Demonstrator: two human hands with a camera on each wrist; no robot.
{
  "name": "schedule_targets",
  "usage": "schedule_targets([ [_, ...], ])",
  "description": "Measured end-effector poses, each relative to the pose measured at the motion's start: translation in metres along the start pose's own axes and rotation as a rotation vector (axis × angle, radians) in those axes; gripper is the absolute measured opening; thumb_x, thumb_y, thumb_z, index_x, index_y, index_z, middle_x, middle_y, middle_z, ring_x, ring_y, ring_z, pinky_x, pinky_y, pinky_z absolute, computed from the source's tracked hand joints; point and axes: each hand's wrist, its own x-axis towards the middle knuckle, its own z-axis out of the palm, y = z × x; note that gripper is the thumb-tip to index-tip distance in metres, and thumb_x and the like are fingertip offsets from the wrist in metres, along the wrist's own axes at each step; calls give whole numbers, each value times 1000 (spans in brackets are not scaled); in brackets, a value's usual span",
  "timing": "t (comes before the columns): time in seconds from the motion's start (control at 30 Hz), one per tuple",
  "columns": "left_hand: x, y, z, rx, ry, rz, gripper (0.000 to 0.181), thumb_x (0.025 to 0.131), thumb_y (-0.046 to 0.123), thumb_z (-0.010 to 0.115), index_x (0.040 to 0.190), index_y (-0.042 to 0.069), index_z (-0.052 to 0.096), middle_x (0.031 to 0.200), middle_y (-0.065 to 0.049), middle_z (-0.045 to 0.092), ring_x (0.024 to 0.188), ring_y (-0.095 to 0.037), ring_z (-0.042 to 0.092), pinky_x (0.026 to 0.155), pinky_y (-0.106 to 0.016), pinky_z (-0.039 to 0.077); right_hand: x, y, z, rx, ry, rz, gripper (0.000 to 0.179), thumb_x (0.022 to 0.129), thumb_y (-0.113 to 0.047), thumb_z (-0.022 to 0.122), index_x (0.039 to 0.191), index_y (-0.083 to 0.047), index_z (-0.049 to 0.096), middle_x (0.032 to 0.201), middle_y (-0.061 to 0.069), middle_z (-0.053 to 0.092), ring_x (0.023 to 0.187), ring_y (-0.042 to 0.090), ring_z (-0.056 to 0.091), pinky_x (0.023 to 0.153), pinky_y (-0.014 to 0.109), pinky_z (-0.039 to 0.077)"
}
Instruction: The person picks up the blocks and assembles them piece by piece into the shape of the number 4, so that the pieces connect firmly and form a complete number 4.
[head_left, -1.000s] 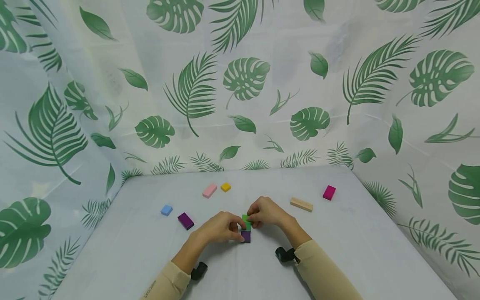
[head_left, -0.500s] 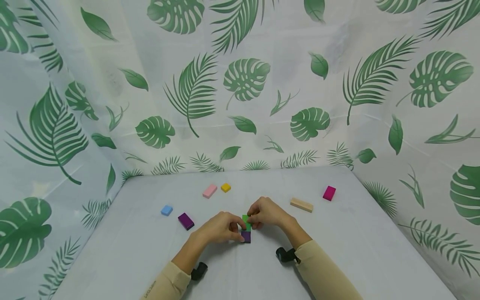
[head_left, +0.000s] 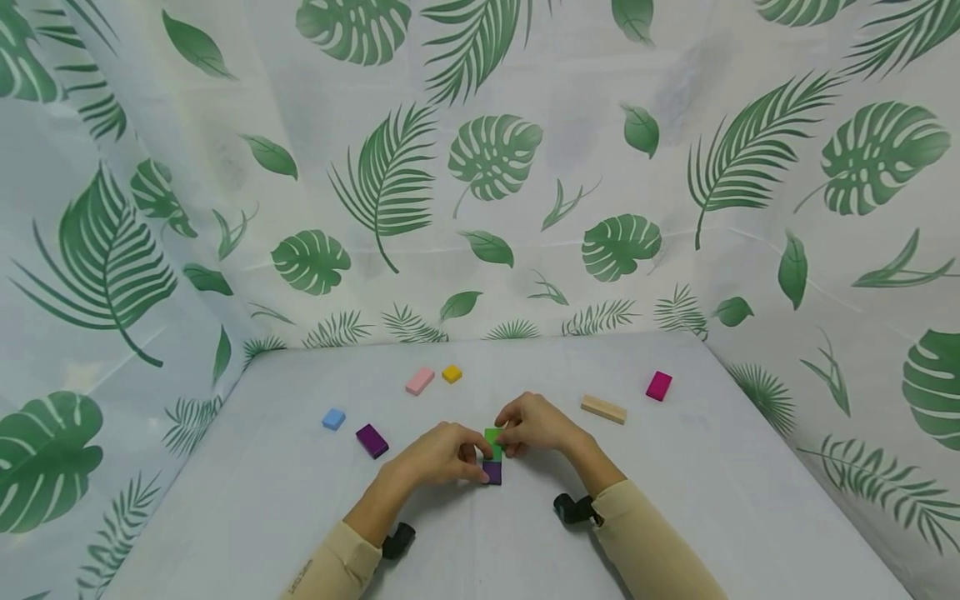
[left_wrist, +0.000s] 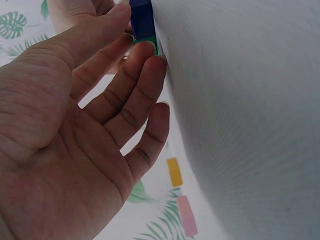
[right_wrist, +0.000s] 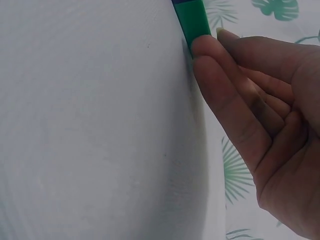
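Note:
Two small blocks lie end to end on the white-covered table, a green block (head_left: 492,451) behind a dark purple block (head_left: 492,473). My left hand (head_left: 442,454) comes from the left, its thumb at the near side of the dark purple block and its index fingertip by the green one. From the right, my right hand (head_left: 534,423) pinches the far part of the green block. In the right wrist view, the fingertips (right_wrist: 204,47) cover the end of the green block. The left wrist view shows the other left fingers (left_wrist: 150,85) bent loosely beside the blocks.
To the left lie a purple block (head_left: 372,442) and a light blue block (head_left: 333,419). Farther back are a pink block (head_left: 420,382) and a yellow block (head_left: 452,374). On the right are a wooden block (head_left: 603,409) and a magenta block (head_left: 659,386). A leaf-patterned curtain (head_left: 555,275) surrounds the table.

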Motion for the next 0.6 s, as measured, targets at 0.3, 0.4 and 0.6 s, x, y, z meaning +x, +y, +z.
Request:
schedule_targets([
  [0.3,0,-1,1,-7,0,-18,26,86,23,87,109,16,78,74,8,69,62,-4,59,58,-21,48,-5,-3,-7,-65,46,-47,28,95,-9,75,117,8,73,75,11,76,64,22,74,59,34,61],
  [0.4,0,-1,1,-7,1,-21,26,86,23,87,109,16,78,74,8,69,62,-4,59,58,-21,49,-7,-5,-9,-110,75,-71,30,95,-11,76,119,6,73,76,11,75,62,23,72,56,33,59],
  [0.6,0,-1,1,-4,6,-26,26,85,24,88,108,17,78,74,8,68,63,-4,59,58,-22,49,-10,-4,-15,-256,168,-102,35,94,-17,78,124,2,73,80,5,73,60,14,65,54,27,52],
])
